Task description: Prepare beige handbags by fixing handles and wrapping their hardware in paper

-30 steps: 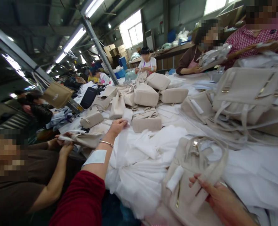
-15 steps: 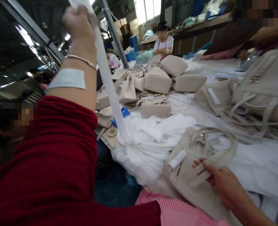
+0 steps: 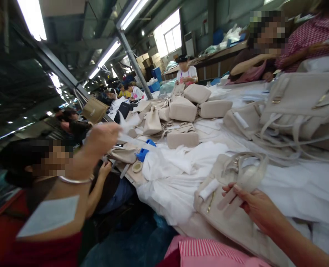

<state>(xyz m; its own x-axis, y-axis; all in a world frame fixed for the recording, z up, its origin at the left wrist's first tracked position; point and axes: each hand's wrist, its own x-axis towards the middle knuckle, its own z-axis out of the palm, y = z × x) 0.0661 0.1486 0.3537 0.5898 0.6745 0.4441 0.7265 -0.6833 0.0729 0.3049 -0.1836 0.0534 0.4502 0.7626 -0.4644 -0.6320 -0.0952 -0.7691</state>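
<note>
My left hand, blurred, is raised at the left and closed on a thin white wrapping strip that trails right over the table. A beige handbag lies near the table's front edge, with a small white wrap near its zip. My right hand pinches a beige strap of this handbag between thumb and fingers, its flat ends sticking out to the left. Looped handles rise behind that hand. Crumpled white wrapping sheets lie left of the bag.
Several beige handbags are heaped at the back, and more are stacked at the right. A blue tape dispenser-like object and a round roll lie at the table's left edge. A co-worker sits close at left; others work across the table.
My left hand has come down from high overhead, and the white strip has gone from long and upright to low and slanting. My right hand keeps the strap, shifted slightly left.
</note>
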